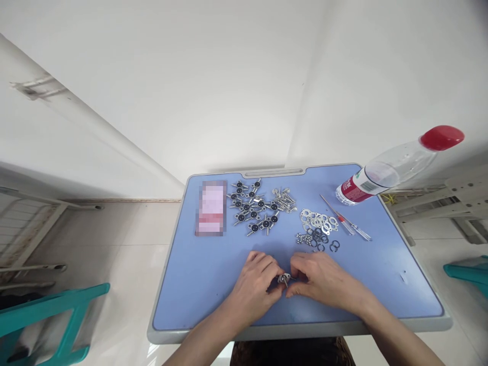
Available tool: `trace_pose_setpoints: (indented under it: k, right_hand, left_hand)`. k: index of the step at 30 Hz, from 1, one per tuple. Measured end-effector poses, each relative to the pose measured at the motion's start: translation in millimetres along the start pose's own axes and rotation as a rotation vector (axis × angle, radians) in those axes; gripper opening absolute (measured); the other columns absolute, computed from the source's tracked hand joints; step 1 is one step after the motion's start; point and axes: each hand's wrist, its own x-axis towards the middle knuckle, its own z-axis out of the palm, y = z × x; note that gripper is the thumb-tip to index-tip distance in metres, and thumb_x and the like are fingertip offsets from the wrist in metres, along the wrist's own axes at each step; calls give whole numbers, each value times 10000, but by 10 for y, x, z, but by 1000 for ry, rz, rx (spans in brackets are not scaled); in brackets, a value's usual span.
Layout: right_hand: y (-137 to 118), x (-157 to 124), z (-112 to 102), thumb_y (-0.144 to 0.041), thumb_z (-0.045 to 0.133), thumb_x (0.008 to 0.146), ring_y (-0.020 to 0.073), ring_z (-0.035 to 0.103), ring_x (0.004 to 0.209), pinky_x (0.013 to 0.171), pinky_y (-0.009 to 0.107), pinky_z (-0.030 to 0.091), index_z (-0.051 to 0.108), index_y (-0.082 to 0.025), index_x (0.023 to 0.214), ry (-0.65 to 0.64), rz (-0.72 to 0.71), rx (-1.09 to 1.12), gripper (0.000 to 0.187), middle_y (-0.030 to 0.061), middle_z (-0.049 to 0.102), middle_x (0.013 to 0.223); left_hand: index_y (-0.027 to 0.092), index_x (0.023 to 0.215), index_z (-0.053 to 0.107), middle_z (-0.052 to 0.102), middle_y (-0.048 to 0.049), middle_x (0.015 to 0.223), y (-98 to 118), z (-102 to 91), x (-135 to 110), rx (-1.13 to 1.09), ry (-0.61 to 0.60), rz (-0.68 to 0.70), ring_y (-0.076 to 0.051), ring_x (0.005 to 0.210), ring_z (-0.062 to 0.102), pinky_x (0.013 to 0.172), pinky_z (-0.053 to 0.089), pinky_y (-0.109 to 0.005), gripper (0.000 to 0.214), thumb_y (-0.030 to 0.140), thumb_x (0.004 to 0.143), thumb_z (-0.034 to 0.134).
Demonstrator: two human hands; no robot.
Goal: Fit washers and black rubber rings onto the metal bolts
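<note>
Near the front middle of the table, a small metal flanged fitting [283,278] is pinched between the thumb and fingers of my left hand [260,279]. My right hand [318,278] is closed at the fitting's right side, its thumb and forefinger meeting the part. A thin dark bit shows between the right fingers, too small to make out. Beyond the hands lie loose parts: small steel nuts [304,238], black rubber rings [321,247] and flat metal flange plates [316,221]. Several black-centred metal fittings with stems [253,214] are spread farther back.
A pile of metal pins or screws [285,200] lies beside the fittings. Two screwdrivers [346,224] rest at the right, near a red-capped plastic bottle [392,170]. A pixelated pink rectangle [212,203] is at the left of the blue table [190,284]. Teal stools [72,325] flank it.
</note>
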Motion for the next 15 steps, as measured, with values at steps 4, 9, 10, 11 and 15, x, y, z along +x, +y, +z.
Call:
trace_pose_setpoints:
  k: [4, 9, 10, 11, 15]
  right_hand:
    - [8, -13, -19, -494, 752, 752, 131, 534, 605, 545, 258, 261, 575, -181, 745, -13, -20, -23, 360, -28, 624, 725]
    - [55, -74, -94, -311, 689, 849, 145, 572, 730, 618, 261, 331, 576, -203, 843, -49, -77, 5, 157, -31, 641, 833]
    - [62, -81, -105, -261, 660, 868, 145, 576, 743, 630, 261, 340, 576, -207, 863, -58, -81, 14, 100, -30, 644, 848]
    - [66, -83, -111, -223, 634, 880, 145, 580, 753, 638, 262, 346, 576, -209, 880, -62, -83, 17, 60, -28, 645, 864]
    - [49, -62, -90, -177, 593, 896, 159, 594, 789, 651, 268, 353, 579, -208, 906, -44, -105, -9, 35, -13, 648, 895]
  left_hand:
    - [199, 869, 575, 626, 9, 818, -7, -19, -3, 20, -5, 22, -162, 787, 551, 772, 386, -334, 152, 91, 787, 644]
    - [205, 885, 594, 631, 7, 828, 3, -56, 9, 44, -26, 37, -162, 790, 562, 774, 406, -327, 94, 134, 835, 631]
    - [204, 886, 596, 631, 7, 827, 4, -61, 10, 44, -29, 36, -162, 790, 564, 772, 408, -327, 89, 137, 839, 631]
    - [203, 887, 597, 631, 6, 826, 4, -63, 9, 43, -32, 35, -162, 789, 565, 771, 409, -328, 86, 139, 842, 631]
    - [200, 893, 603, 632, -3, 838, -8, -55, -7, 40, -48, 30, -170, 801, 558, 778, 410, -338, 57, 155, 863, 623]
